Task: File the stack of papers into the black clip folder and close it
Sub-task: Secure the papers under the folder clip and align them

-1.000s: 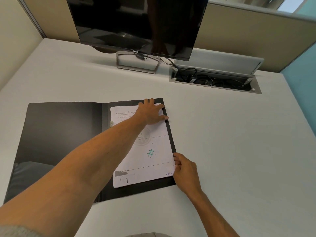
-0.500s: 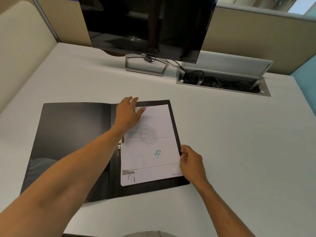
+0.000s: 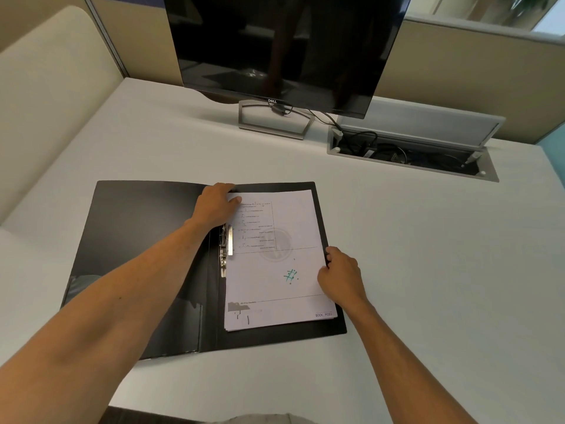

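Note:
The black clip folder (image 3: 143, 240) lies open and flat on the white desk. A stack of white printed papers (image 3: 275, 270) rests on its right half, next to the metal clip (image 3: 225, 249) along the spine. My left hand (image 3: 215, 205) presses on the stack's top left corner, just above the clip. At the stack's right edge, my right hand (image 3: 339, 273) has its curled fingers on the paper and the folder's edge. The folder's left cover is bare, with a pocket at its lower part.
A dark Dell monitor (image 3: 281, 47) on a metal stand (image 3: 273, 120) stands behind the folder. To its right an open cable tray (image 3: 412, 157) is sunk into the desk (image 3: 428, 270). Beige partition walls enclose the desk at the back and left.
My left hand has slid left from the stack's top right corner to its top left corner by the clip. My right hand has moved up the stack's right edge.

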A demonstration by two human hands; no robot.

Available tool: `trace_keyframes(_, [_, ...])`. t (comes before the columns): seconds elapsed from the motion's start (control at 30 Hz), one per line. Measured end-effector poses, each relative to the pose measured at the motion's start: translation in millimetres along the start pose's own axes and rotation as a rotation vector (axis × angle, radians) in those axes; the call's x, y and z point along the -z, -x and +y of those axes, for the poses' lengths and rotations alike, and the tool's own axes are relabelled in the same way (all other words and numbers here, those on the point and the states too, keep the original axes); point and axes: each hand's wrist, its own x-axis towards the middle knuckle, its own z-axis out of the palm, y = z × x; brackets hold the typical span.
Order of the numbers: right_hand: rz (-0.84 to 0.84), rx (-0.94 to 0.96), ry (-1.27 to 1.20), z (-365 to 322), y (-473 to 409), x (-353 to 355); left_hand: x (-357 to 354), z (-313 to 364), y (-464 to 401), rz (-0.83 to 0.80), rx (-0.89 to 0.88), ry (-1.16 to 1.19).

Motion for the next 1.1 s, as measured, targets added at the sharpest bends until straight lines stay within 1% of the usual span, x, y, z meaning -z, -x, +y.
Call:
trace_keyframes(0.1, [-0.016,0.006,-0.004,-2,-2,-1,0,2,-2,-0.013,-0.009,0.005])
trace_keyframes(0.27, [-0.026,0.021,0.009,-4,-2,-1,-2,3,-3,-0.027,-0.005,-0.099])
trace_keyframes(0.43, [-0.028,0.037,0.039,-5,-2,-2,-3,9,-2,-0.038,0.012,-0.152])
trace_keyframes(0.77, [-0.017,0.038,0.079,-4,1,-5,-2,15,7,-0.067,-0.003,-0.181])
trace_keyframes(0.83, [-0.012,0.04,0.065,-4,4,-7,-2,16,12,-0.048,0.007,-0.128])
trace_keyframes(0.87, [-0.006,0.041,0.052,-3,5,-7,-2,17,16,-0.013,0.019,-0.08])
trace_keyframes(1.0, [0.01,0.048,-0.014,3,8,-8,-4,19,42,0.194,0.044,0.161])
trace_keyframes(1.1, [0.028,0.07,-0.072,5,11,-6,-8,23,66,0.299,0.046,0.329])
